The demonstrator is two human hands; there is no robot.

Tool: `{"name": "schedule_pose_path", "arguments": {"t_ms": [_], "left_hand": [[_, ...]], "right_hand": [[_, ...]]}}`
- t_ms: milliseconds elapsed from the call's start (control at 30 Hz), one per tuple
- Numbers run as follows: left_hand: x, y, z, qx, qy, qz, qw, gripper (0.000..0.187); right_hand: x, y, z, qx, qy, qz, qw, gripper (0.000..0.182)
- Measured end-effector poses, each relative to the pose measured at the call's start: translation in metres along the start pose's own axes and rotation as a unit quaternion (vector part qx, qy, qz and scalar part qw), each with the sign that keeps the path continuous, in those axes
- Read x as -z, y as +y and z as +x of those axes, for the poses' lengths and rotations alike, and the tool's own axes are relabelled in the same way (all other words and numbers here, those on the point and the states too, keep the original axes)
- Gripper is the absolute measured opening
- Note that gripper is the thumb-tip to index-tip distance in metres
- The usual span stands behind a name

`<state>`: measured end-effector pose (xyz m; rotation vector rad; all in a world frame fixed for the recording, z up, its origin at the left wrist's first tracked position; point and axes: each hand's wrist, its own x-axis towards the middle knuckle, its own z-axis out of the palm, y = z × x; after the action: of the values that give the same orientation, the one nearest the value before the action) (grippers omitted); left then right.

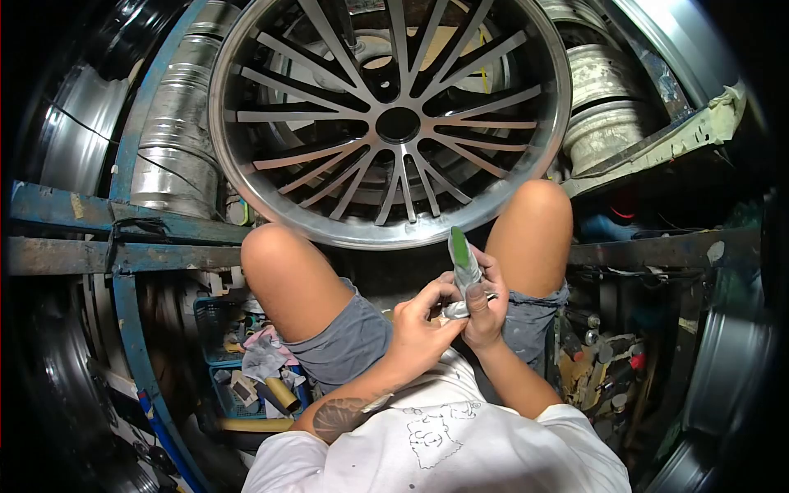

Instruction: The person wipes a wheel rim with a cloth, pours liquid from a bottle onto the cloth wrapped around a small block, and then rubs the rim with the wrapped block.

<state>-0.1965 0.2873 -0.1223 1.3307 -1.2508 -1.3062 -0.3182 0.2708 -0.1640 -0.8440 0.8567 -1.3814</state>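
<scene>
A short, flat stick (460, 249) with a green tip and a crumpled silver-grey wrap points away from me, above my lap. My right hand (486, 308) is closed around its wrapped part, the thumb lying along it. Fingers of my left hand (426, 316) pinch the lower end of the wrap, close to the right thumb. What the wrap is made of, I cannot make out. Just beyond both hands a large multi-spoke car wheel rim (386, 234) leans in front of my knees, apart from the stick.
Worn metal rims (177, 131) are stacked at the left, with more rims (604, 135) at the right. A blue metal frame (123, 255) runs beside my left knee. Below it, a blue basket (215, 329) holds rags and scraps. Assorted tools (612, 370) crowd the lower right.
</scene>
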Motion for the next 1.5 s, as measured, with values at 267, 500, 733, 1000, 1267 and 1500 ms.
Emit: {"name": "schedule_pose_path", "arguments": {"t_ms": [267, 500, 733, 1000, 1267, 1500], "left_hand": [[0.023, 0.008, -0.003, 0.064, -0.125, -0.082, 0.987, 0.034], [0.02, -0.006, 0.005, 0.11, -0.061, -0.276, 0.953, 0.056], [0.009, -0.018, 0.005, 0.134, -0.021, -0.286, 0.948, 0.049], [0.003, -0.014, 0.01, 0.16, 0.015, -0.28, 0.946, 0.04], [0.031, -0.022, 0.017, 0.155, -0.119, -0.297, 0.935, 0.053], [0.03, -0.048, 0.015, 0.217, -0.123, -0.437, 0.864, 0.051]], "right_hand": [[0.005, 0.011, 0.0, -0.021, 0.004, 0.033, 0.999, 0.062], [-0.008, -0.013, 0.002, -0.086, -0.122, -0.005, 0.989, 0.091], [-0.009, -0.015, 0.003, 0.049, -0.068, -0.177, 0.981, 0.077], [-0.009, -0.009, 0.012, 0.143, -0.043, -0.392, 0.908, 0.078], [-0.008, -0.001, 0.006, -0.054, -0.119, -0.037, 0.991, 0.092], [-0.013, -0.009, 0.006, -0.052, -0.079, -0.016, 0.995, 0.071]]}}
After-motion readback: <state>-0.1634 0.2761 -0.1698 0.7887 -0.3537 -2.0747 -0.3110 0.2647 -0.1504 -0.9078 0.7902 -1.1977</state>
